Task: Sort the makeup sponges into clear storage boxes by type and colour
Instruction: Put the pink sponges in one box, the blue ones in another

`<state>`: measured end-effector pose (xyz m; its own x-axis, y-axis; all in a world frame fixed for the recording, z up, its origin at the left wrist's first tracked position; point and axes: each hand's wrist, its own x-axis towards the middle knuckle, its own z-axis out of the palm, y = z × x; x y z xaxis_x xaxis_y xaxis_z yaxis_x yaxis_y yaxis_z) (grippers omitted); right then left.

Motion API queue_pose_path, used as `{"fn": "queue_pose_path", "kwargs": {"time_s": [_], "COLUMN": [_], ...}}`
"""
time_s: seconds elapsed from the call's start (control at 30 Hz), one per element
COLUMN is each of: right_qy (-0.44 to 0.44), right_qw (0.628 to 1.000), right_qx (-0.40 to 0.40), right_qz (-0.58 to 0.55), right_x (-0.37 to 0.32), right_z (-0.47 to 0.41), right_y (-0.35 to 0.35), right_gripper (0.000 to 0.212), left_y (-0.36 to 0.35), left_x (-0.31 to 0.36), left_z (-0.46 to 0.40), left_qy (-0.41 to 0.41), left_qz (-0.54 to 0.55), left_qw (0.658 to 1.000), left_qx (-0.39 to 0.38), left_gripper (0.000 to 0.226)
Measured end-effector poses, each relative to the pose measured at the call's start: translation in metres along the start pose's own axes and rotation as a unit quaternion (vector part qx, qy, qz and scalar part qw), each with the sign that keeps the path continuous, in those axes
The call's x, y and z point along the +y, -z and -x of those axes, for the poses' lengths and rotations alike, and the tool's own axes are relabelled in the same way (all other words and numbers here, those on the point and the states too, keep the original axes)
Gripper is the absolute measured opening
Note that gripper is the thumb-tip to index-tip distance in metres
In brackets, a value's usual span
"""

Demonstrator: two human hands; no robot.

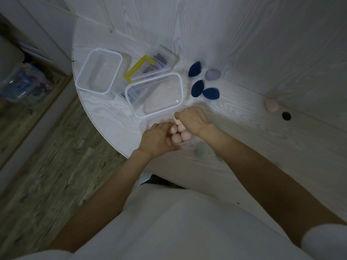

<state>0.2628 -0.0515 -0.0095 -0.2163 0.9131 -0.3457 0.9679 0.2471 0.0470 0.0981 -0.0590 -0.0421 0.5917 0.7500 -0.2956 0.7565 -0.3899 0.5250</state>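
Gathering pink sponges [176, 138] on the table [244, 53]; my left hand [157, 140] cups them; my right hand [193, 119] pinches one.

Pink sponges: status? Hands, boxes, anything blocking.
Left hand and right hand gathering pink sponges at table edge. Nearest clear box holds none. Navy sponges unsorted beside it. Path clear.

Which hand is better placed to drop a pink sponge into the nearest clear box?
Right. The right hand already pinches a pink sponge beside the nearest clear box. The left hand sits farther back, cupping the other pink sponges.
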Motion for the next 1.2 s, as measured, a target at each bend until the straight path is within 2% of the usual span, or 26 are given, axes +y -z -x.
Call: {"fn": "queue_pose_path", "kwargs": {"time_s": [0.1, 0.17, 0.27, 0.37, 0.5, 0.57, 0.67, 0.8, 0.93, 1.03, 1.13, 1.2], "right_qy": [-0.018, -0.042, -0.095, -0.157, -0.242, -0.287, -0.352, -0.373, -0.414, -0.426, -0.391, -0.364], "right_qw": [0.998, 0.991, 0.944, 0.896, 0.872, 0.869, 0.881, 0.893, 0.873, 0.855, 0.847, 0.821], "right_qx": [0.052, 0.096, 0.221, 0.328, 0.327, 0.32, 0.25, 0.164, 0.125, 0.17, 0.245, 0.302], "right_qz": [-0.023, -0.081, -0.225, -0.254, -0.271, -0.246, -0.192, -0.193, -0.227, -0.24, -0.265, -0.319], "right_x": [0.001, 0.005, 0.012, 0.031, 0.077, 0.107, 0.153, 0.194, 0.213, 0.214, 0.196, 0.17], "right_z": [0.004, 0.011, 0.032, 0.063, 0.099, 0.113, 0.119, 0.109, 0.102, 0.105, 0.113, 0.116], "right_y": [-0.011, -0.022, -0.028, -0.031, -0.05, -0.065, -0.084, -0.097, -0.112, -0.116, -0.108, -0.095], "right_gripper": [0.017, 0.023, 0.026, 0.025, 0.026, 0.028, 0.032, 0.033, 0.032, 0.026, 0.018, 0.012], "left_y": [0.0, -0.001, -0.004, -0.008, -0.014, -0.016, -0.015, -0.015, -0.017, -0.016, -0.015, -0.014], "left_x": [0.001, 0.002, 0.003, 0.003, 0.008, 0.011, 0.015, 0.024, 0.03, 0.028, 0.027, 0.027], "left_z": [-0.001, -0.003, -0.004, -0.005, -0.005, -0.007, -0.013, -0.021, -0.032, -0.036, -0.037, -0.035], "left_qy": [-0.003, -0.002, -0.005, -0.004, 0.015, 0.018, 0.018, 0.019, 0.018, 0.021, 0.015, 0.007], "left_qz": [-0.008, -0.028, -0.055, -0.056, -0.057, -0.05, -0.052, -0.052, -0.048, -0.051, -0.052, -0.053], "left_qw": [1.0, 0.999, 0.998, 0.998, 0.998, 0.998, 0.998, 0.998, 0.998, 0.998, 0.998, 0.998], "left_qx": [-0.018, -0.03, -0.035, -0.021, 0.013, 0.019, 0.022, 0.01, 0.024, 0.03, 0.028, 0.029], "left_gripper": [0.094, 0.098, 0.097, 0.096, 0.094, 0.093, 0.093, 0.092, 0.091, 0.089, 0.09, 0.091]}}
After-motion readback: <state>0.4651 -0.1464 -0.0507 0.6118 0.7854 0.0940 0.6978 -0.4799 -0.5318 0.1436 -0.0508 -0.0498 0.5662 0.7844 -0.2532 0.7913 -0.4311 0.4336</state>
